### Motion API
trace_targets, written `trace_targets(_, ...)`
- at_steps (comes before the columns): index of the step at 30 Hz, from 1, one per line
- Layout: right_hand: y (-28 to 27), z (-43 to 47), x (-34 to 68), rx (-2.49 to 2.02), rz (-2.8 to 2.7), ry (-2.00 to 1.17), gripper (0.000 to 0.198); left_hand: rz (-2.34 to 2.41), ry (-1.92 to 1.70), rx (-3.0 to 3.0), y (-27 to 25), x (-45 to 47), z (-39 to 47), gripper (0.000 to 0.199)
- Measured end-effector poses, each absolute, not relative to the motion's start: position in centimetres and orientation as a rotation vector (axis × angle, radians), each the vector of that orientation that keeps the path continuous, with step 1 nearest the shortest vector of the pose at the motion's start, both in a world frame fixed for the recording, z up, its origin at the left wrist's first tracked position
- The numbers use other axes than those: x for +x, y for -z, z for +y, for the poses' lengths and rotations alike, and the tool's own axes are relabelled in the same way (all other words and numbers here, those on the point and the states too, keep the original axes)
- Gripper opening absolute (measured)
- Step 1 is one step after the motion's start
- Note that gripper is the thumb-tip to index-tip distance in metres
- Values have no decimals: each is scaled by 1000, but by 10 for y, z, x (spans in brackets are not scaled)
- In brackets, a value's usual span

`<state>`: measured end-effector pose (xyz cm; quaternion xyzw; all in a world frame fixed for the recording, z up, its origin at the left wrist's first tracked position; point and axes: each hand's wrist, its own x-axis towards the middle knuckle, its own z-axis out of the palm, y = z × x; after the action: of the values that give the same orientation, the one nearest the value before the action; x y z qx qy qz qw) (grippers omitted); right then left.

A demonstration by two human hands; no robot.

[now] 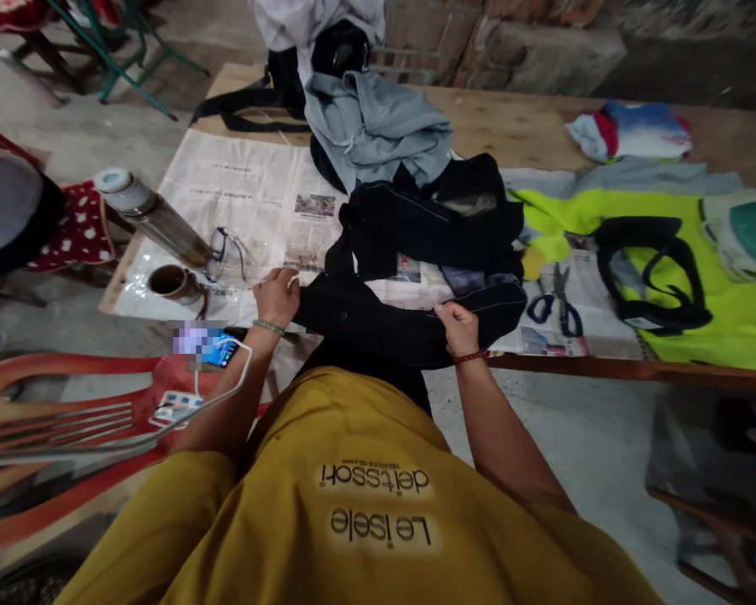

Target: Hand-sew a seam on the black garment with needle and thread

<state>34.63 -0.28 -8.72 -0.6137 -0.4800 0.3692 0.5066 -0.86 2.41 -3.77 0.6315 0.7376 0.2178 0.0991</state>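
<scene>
A black garment [378,323] with a thin pale seam line lies along the table's front edge and hangs partly over it. At its left end my left hand [277,298], with a green bangle on the wrist, is closed on the cloth. Farther right, my right hand [459,329], wearing a red bracelet, pinches the garment's upper edge. More folded black cloth [434,223] is bunched just beyond, continuing toward the right. Whether it all belongs to one piece I cannot tell. Blue-handled scissors [558,302] lie to the right of my right hand.
Left on the newspaper [239,181] stand a flask [154,218], a brown mug [175,284] and eyeglasses [227,254]. A grey garment [378,126] is behind. Rightward lie a black strap [655,273] and yellow-green cloth [731,319]. A phone [217,344] with a cable rests on a red chair [144,378].
</scene>
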Motion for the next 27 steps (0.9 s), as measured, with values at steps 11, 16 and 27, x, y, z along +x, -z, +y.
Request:
trace_targets(11, 84, -3, 345, -1449, -1115, -931, 46, 2019, -649, 1941, 55, -33, -38, 24)
trace_targets(16, 86, -2, 345, -1431, -1103, -910, 45, 1805, -649, 2184, 40, -30, -37, 18)
trace_targets(27, 83, -2, 342, -1417, -1098, -921, 45, 2027, -571, 1867, 62, -13, 32, 18)
